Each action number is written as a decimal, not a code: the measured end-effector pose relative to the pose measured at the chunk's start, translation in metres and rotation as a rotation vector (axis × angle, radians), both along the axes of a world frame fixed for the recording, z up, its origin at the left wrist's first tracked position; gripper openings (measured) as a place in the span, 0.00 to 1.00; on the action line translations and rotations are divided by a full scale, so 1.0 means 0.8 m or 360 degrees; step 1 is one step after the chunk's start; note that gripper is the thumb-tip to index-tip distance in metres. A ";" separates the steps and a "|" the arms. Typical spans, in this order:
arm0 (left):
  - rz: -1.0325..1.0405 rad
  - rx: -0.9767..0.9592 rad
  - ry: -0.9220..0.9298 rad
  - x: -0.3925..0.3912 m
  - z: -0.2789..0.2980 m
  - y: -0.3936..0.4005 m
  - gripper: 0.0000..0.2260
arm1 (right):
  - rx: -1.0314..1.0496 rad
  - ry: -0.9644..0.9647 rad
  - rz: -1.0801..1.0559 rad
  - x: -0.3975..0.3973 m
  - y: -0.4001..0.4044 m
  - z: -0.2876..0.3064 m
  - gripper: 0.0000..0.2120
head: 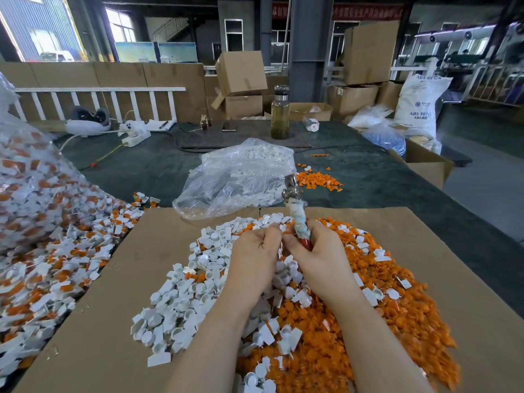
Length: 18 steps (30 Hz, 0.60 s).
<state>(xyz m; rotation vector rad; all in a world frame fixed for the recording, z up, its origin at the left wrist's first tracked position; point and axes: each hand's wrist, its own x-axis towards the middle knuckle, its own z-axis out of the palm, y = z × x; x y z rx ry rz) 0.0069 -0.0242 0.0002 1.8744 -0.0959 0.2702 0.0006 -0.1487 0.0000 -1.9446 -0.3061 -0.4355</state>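
Wrapped tool (297, 219): red grip end in the right hand (320, 256), taped shaft and metal head (292, 185) tilted up and away, above the far middle of the parts heap.

- Nearest: both forearms come in from the bottom edge over a cardboard sheet (119, 279) on the tabletop (382, 188).
- White parts (181, 293) are heaped under and left of the hands, and orange caps (397, 321) lie right and below. The two mix where they meet.
- Right hand: fingers curled round the tool's lower end, thumb side up.
- Left hand (255, 256): fingers curled, tips touching the right hand's fingers at the tool's base. Can't tell what, if anything, it pinches (hidden by the knuckles).
- Left of the sheet: a loose heap of white-and-orange pieces (42, 265) spilling onto the cardboard edge, with a clear bag of the same (28, 180) above it.
- Just past the sheet's far edge: a crumpled plastic bag (235, 180) with white parts, close behind the tool head.
- A small orange scatter (317, 180) lies beside the bag on the right.
- Open room: bare cardboard at near left and far right, and dark tabletop to the right up to its edge.
- Far: glass bottle (280, 114), power strip (136, 137), open box (425, 163) off the right edge, white sack (419, 109).
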 end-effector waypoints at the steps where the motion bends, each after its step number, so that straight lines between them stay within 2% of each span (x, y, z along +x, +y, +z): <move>1: -0.0003 -0.0010 0.0009 0.001 0.000 0.000 0.23 | -0.0001 0.0000 -0.0002 0.000 0.001 0.000 0.13; 5: -0.0053 0.0089 -0.0116 -0.003 -0.002 0.002 0.26 | 0.0005 0.0013 0.0017 0.000 0.000 0.001 0.11; 9: -0.0145 0.0345 -0.0204 -0.006 -0.002 0.005 0.29 | 0.0002 0.0075 0.0122 -0.001 0.000 0.000 0.11; 12: -0.0062 0.0407 -0.0228 -0.003 -0.002 0.009 0.29 | -0.0012 0.0110 0.0168 0.000 0.000 -0.003 0.09; 18: 0.0091 0.0411 -0.0082 -0.002 0.004 -0.003 0.25 | 0.0023 0.0012 0.0110 -0.004 0.004 0.001 0.17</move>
